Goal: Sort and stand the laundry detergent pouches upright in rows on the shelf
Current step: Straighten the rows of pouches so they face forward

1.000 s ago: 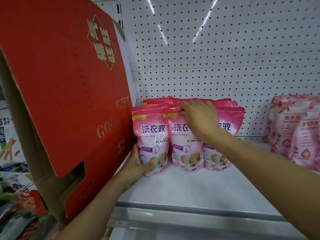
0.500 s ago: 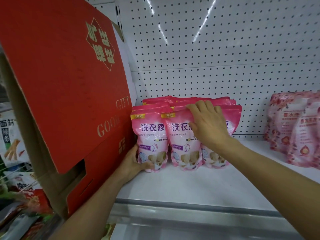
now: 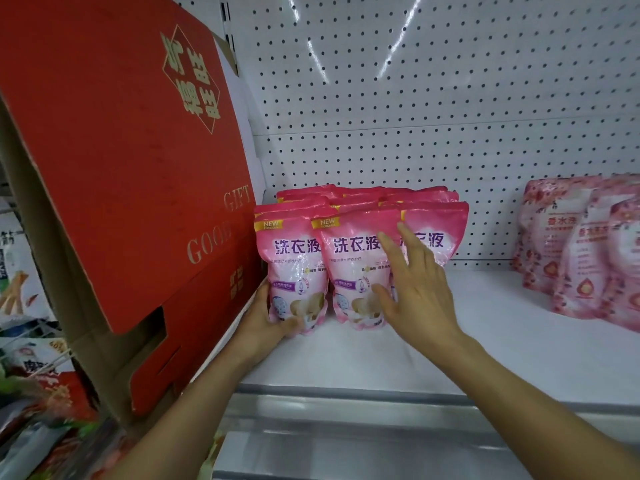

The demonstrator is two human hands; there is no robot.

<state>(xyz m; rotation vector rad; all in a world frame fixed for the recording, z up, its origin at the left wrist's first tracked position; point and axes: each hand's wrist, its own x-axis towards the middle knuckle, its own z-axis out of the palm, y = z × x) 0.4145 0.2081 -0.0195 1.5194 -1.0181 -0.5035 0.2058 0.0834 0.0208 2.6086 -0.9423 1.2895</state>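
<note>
Probably heavy, soft and slick, the front-left pouch (image 3: pixel 294 268) beside the red box (image 3: pixel 114 168) suits its low grip: left hand (image 3: pixel 268 318) curls round its base, right hand (image 3: pixel 412 289) spread wide.

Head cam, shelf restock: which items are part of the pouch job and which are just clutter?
Job:
- pink detergent pouches, upright in rows
- white shelf
- left hand, grips the front-left pouch at its base
- right hand, fingers straight, in front of the front pouches

Lying about:
- red gift box at left
- patterned pink pouches at right
- snack packs, far left
</note>
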